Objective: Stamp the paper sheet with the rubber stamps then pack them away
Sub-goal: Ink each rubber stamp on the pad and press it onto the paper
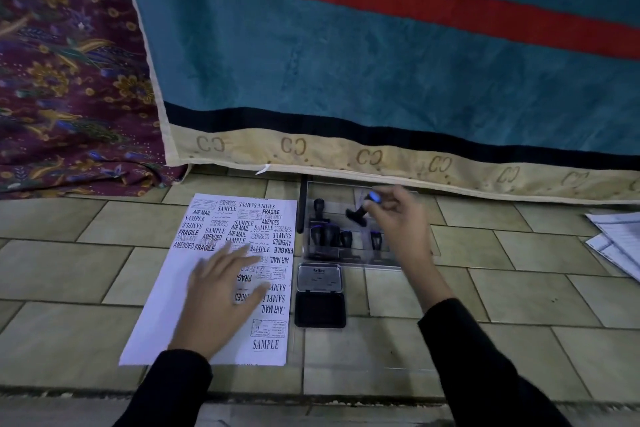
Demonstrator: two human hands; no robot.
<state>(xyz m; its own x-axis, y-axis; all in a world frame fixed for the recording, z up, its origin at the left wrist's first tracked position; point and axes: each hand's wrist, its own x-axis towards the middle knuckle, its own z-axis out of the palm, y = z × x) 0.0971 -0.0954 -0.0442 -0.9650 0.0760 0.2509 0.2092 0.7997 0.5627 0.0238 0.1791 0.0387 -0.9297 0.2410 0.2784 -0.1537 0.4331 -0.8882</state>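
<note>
The tiled floor (519, 295) carries everything, with open room toward the person. The hem of a hanging blanket (346, 80) closes off the far side just behind the clear case (332, 191). The paper sheet (166, 315), thin and likely to slide or crease, lies to the left, and the left hand (221, 284) rests flat on it, fingers spread. The open ink pad (320, 298) sits just beside the sheet. The right hand (398, 215) pinches a rubber stamp (360, 211) by its handle above the case. The stamp looks light and rigid, best held by that handle.
</note>
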